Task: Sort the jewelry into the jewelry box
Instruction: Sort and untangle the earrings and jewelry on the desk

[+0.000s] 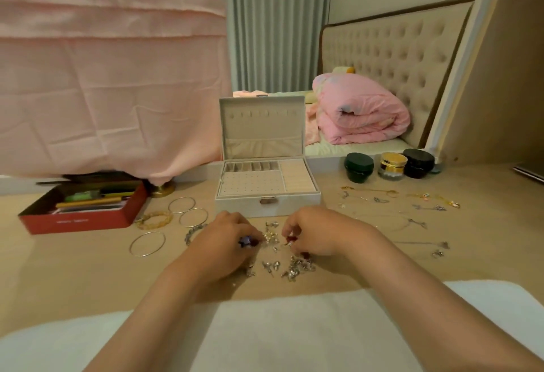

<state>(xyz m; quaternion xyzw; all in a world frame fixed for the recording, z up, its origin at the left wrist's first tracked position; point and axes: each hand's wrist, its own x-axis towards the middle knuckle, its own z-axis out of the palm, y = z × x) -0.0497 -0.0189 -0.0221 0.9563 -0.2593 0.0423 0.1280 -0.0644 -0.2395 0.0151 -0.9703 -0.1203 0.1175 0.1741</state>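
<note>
Two hands crouch, fingers curled, over the loose earrings (290, 267) on the table (88, 271), just before the open jewelry box (240, 204). Whether the left hand (225, 242) or right hand (316, 233) pinches a piece I cannot tell. The step probably goes best by singling out one matched pair, then seating it in the box's holed panel (250, 185).

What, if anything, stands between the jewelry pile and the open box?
Nothing visible does. The box stands open just behind the pile, with only bare table between them.
</note>
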